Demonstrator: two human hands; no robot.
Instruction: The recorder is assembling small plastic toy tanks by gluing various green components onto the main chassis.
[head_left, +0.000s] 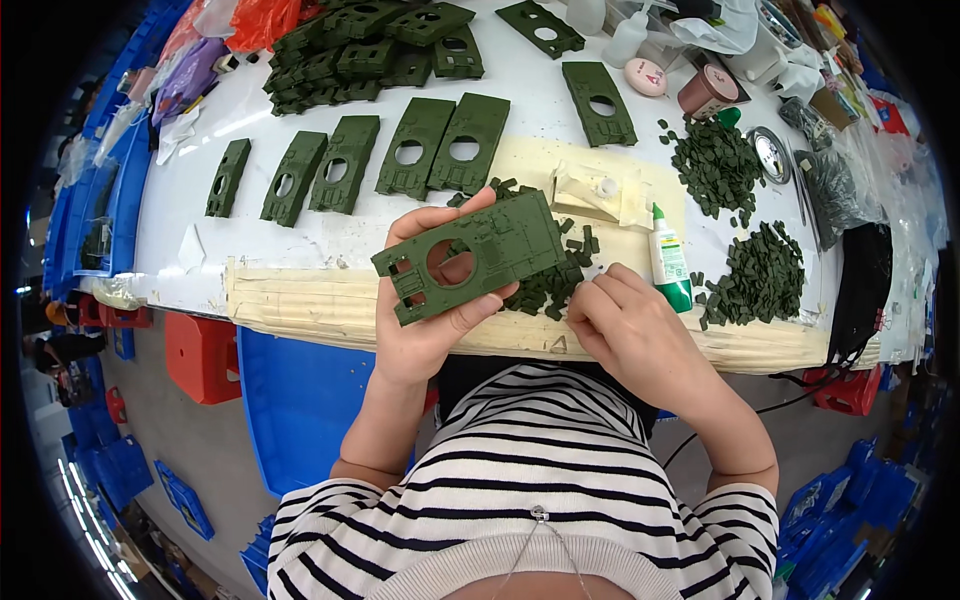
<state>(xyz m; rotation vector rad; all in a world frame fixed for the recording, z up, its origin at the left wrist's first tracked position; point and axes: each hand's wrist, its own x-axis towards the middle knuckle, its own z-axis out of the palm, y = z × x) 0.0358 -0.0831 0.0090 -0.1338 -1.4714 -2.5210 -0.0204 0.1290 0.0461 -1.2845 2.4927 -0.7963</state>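
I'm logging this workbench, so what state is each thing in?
Left hand: gripping the green hull.
Green hull: held up, tilted, round opening showing.
Right hand: fingers curled; any piece inside is hidden.
Row of five hulls: lying on the table, separate from the pile.
Pile of hulls: heaped.
Small green pieces: loose, in heaps.

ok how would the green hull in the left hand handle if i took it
The green hull looks stiff, its straight edges unbent in the left hand. It's probably light, with openings cut through it. Its flat, boxy shape seems unlikely to roll.
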